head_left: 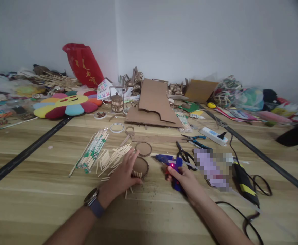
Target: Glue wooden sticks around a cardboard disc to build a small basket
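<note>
My right hand (183,178) is wrapped round a blue hot glue gun (168,160). A red light glows on its side, and the nozzle points left. My left hand (124,173) curves round the left side of a round cardboard piece (140,166), thumb at the near edge and fingers at the far edge. Short wooden sticks (137,174) stand in a row along its near rim. Loose cut sticks (111,156) lie beside and partly under that hand. Just behind the piece is a cardboard ring (143,149).
Packed sticks (94,149) lie at left. Scissors (186,154), pliers (194,137) and a power strip (213,135) are at right, near a black-yellow tool (245,183) with its cord. Behind stand a small lidded basket (117,102) and cardboard sheets (154,98).
</note>
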Motion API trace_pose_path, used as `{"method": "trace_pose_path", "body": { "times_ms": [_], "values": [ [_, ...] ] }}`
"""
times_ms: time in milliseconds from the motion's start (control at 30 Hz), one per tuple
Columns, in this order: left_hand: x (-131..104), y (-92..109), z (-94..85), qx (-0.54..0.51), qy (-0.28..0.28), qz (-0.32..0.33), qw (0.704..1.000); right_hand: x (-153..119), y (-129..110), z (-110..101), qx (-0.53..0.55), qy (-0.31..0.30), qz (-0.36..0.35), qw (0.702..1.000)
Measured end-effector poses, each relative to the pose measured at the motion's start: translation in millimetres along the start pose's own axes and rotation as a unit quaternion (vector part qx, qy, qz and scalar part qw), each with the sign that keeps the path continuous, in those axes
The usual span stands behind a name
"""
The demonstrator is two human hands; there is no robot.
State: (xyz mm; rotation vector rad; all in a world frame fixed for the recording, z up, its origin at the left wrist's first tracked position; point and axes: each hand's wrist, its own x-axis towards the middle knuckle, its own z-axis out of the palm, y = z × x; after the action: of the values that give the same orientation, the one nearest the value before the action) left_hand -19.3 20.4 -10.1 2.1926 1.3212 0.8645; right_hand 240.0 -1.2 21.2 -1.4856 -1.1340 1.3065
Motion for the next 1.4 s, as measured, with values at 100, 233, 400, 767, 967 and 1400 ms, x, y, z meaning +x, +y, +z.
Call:
{"method": "trace_pose_path", "body": {
  "times_ms": [100, 233, 400, 767, 967, 1400],
  "values": [
    [2.2, -0.3, -16.8, -0.010, 0.015, 0.040, 0.999, 4.8, -2.6, -4.7, 0.093, -0.007, 0.013, 0.996],
    [9.6, -4.5, -48.7, 0.077, 0.111, -0.042, 0.990, 6.8, -5.9, -12.6, 0.117, -0.020, 0.021, 0.993],
    [15.1, -6.4, -70.0, 0.272, -0.024, -0.132, 0.953, 12.4, -1.3, -28.2, 0.035, 0.008, 0.025, 0.999],
    [6.2, 6.3, -59.3, 0.323, -0.100, -0.131, 0.932, 11.6, -3.7, -35.5, -0.300, 0.048, -0.121, 0.945],
    [5.3, 18.8, -62.7, 0.330, -0.130, -0.134, 0.925, 10.2, -5.4, -32.9, -0.302, 0.056, -0.141, 0.941],
    [9.6, 7.3, -64.8, 0.326, -0.129, -0.143, 0.926, 9.7, -7.2, -29.9, -0.293, 0.063, -0.184, 0.936]
  ]
}}
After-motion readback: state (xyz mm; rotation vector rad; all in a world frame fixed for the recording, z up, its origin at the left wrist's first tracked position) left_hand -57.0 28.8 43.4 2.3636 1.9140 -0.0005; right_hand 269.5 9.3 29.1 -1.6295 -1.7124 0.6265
